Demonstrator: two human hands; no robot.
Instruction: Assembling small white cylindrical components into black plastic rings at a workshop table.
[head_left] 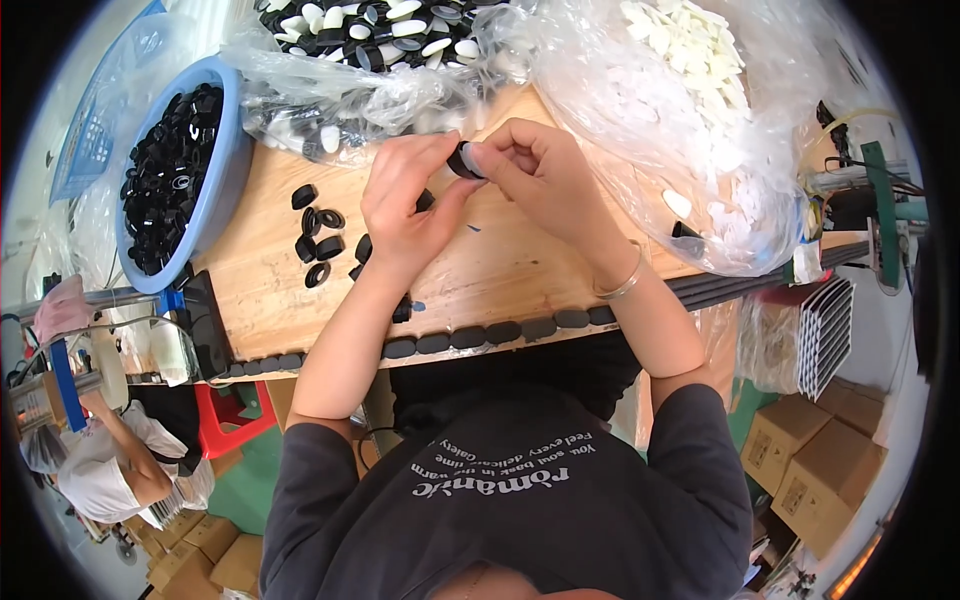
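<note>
Above the wooden table, my left hand (pixel 402 205) pinches a small round black cap (pixel 458 163) between thumb and fingers. From the right, my right hand (pixel 540 175) is closed on a thin whitish disc (pixel 473 158), which it presses to the cap's open face. How far the disc sits inside the cap I cannot tell. Several loose black caps (pixel 329 247) and rings lie left of my left forearm; a few are partly hidden behind that hand and wrist. Under my right hand the tabletop (pixel 500 260) shows a small blue mark.
A blue basin (pixel 240 165) full of black caps stands at the left. Far back, a clear bag (pixel 350 100) holds black and white pieces. Another bag (pixel 640 150) with white pieces lies at the right. Dark padding (pixel 470 337) lines the front edge. A person (pixel 110 465) sits lower left.
</note>
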